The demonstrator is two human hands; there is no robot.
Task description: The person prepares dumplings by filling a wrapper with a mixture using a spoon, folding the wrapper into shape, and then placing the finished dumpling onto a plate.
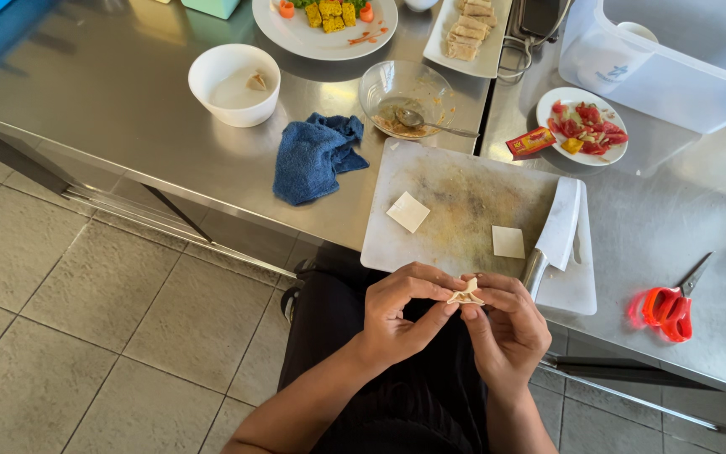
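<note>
Both hands pinch 1 small folded dumpling (466, 293) between them, just off the worktop (170, 143) edge; left hand (397, 315) and right hand (504, 328) press fingertips together on its corners, probably sealing them; 2 square wrappers lie ready on the cutting board (455, 210) beside a cleaver (558, 227).

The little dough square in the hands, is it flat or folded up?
Folded: the small pale dough wrapper is pinched into points between left hand and right hand.

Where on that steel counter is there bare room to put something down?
Bare steel lies left of the white bowl, and between the cutting board and the red scissors. The board's middle, between the two wrappers, is free. The back, around the plates and glass bowl, is crowded.
</note>
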